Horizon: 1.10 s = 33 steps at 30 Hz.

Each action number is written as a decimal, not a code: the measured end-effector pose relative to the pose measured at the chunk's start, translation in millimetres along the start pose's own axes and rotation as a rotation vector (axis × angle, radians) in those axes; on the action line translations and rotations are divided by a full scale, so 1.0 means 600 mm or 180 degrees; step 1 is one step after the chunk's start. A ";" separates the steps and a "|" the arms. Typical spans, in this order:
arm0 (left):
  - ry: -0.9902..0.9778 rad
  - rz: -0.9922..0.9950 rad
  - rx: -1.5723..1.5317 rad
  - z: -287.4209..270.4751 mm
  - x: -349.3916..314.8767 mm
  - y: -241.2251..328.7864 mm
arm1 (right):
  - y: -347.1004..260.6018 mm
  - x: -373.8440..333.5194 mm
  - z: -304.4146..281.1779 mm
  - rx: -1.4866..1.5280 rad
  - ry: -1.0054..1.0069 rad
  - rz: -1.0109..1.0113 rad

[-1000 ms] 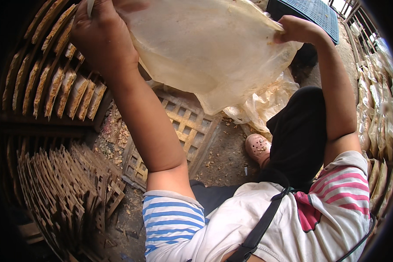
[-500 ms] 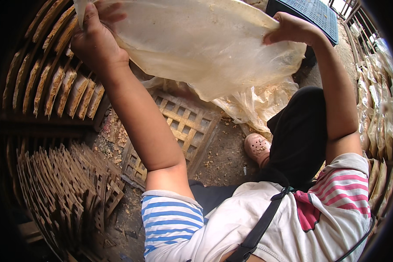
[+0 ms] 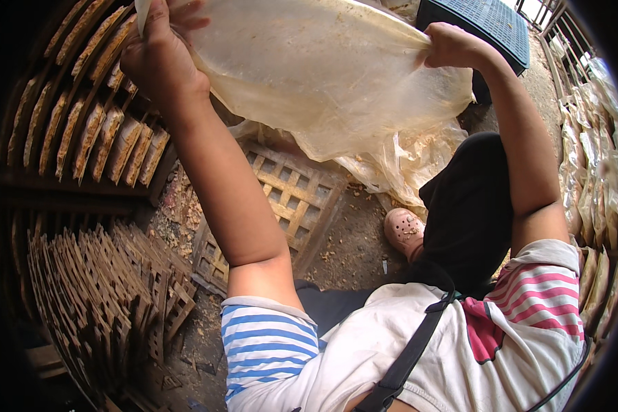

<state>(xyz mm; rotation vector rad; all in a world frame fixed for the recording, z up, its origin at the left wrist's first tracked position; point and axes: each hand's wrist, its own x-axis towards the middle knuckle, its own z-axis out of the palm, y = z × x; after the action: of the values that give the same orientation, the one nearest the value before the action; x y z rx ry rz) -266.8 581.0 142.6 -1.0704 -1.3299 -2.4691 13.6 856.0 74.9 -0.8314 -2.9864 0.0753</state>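
Note:
Stretched between my raised hands is a large cloudy plastic sheet (image 3: 323, 69), dotted with yellowish crumbs. My left hand (image 3: 161, 65) grips its left edge, thumb on the near side and fingers showing through the plastic behind. At the right, my right hand (image 3: 453, 47) is closed round a bunched edge, pulling creases into the sheet. The lower part of the sheet hangs above more crumpled plastic (image 3: 405, 161) with crumbs in it. Below my left forearm lies a square wooden lattice tray (image 3: 299, 199) on the floor.
Racks of filled trays (image 3: 89, 137) stand at the upper left, above a leaning stack of wooden lattice frames (image 3: 103, 288). A blue plastic crate (image 3: 487, 31) is at the upper right. Plastic-wrapped slabs (image 3: 587, 158) line the right side. My pink clog (image 3: 405, 230) rests on the crumb-strewn floor.
My left hand has shifted slightly right with its edge of the sheet. My right hand has moved a little left, its fingers now closed tighter on the plastic.

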 end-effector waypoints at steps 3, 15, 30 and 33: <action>-0.0085 -0.0016 0.0247 -0.012 0.001 -0.008 | 0.033 0.011 -0.003 0.0130 -0.0039 0.0251; -0.0910 -0.1691 0.0537 -0.423 0.041 0.069 | 0.035 0.120 0.030 -0.0408 0.0869 -0.0189; 0.1133 -0.2193 0.3074 -0.798 -0.514 0.304 | -0.454 0.085 0.392 -0.0342 0.1161 -0.2906; 0.1548 -0.2151 0.2526 -0.843 -0.639 0.212 | -0.441 0.050 0.489 -0.0421 0.0725 -0.2723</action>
<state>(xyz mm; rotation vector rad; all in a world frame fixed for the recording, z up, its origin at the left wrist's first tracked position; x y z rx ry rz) -193.5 36.4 -199.3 0.1774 -2.3914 -1.9306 -163.8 635.0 -201.7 0.4465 -2.8629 -0.2271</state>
